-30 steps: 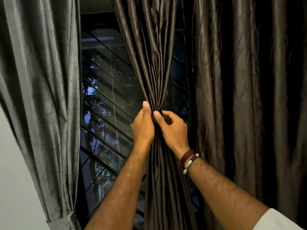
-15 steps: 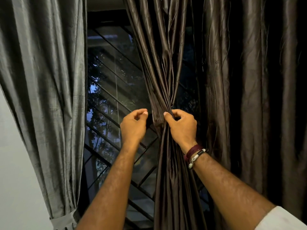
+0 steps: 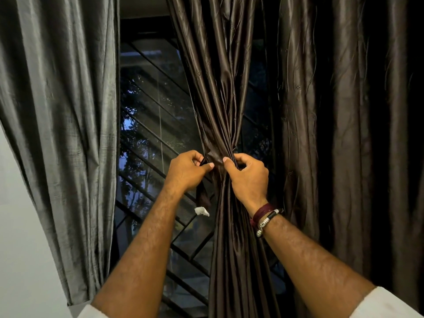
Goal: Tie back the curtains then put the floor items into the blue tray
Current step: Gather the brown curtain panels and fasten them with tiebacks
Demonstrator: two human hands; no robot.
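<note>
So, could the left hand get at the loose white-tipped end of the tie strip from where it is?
Probably yes. The white-tipped end dangles free just below the left hand, beside the gathered brown curtain, with nothing between them. That hand already pinches the tie strip higher up, so it would need to let go first.

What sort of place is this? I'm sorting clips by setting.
Probably a room in a home, at a window around dusk. Long curtains hang on both sides: a grey curtain and a brown curtain, with a metal grille behind the glass.
</note>
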